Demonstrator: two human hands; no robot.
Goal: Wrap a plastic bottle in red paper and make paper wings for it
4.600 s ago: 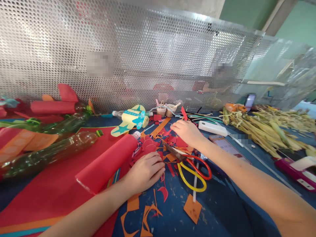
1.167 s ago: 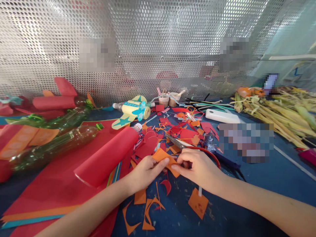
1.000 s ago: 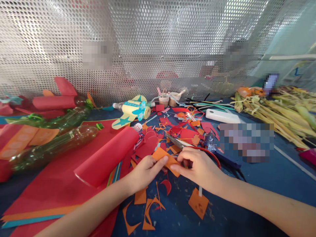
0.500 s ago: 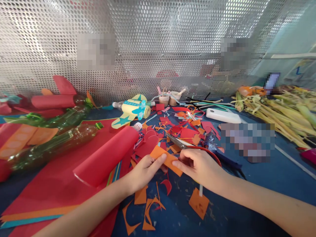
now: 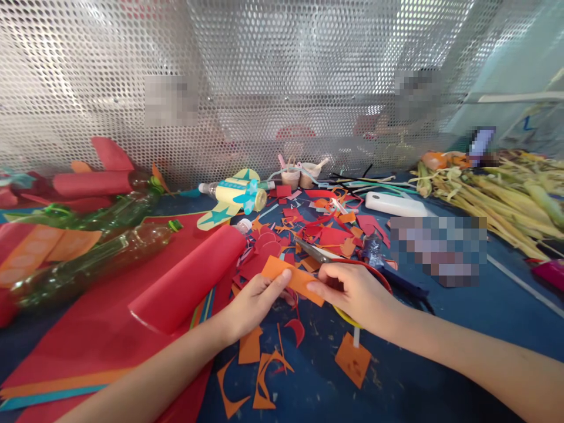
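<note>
An orange paper strip (image 5: 298,283) is stretched between my two hands above the blue table. My left hand (image 5: 258,299) pinches its left part, thumb on top. At its right end, my right hand (image 5: 352,291) grips it between thumb and fingers. Scissors (image 5: 315,251) lie just behind my right hand, their blades pointing to the back left. Red and orange scraps (image 5: 332,236) are heaped beyond the hands. To the left rests a red paper-wrapped bottle (image 5: 189,279) with a clear neck.
A yellow and blue paper-covered bottle (image 5: 238,197) lies at the back. Green plastic bottles (image 5: 97,264) and red sheets (image 5: 83,329) are at left. On the right are a white device (image 5: 394,204) and dried husks (image 5: 497,194). Orange offcuts (image 5: 264,382) lie in front.
The view has shifted slightly. Both hands still hold the orange strip, which looks a little flatter and more stretched out; more of a yellow ring shows below my right hand.
</note>
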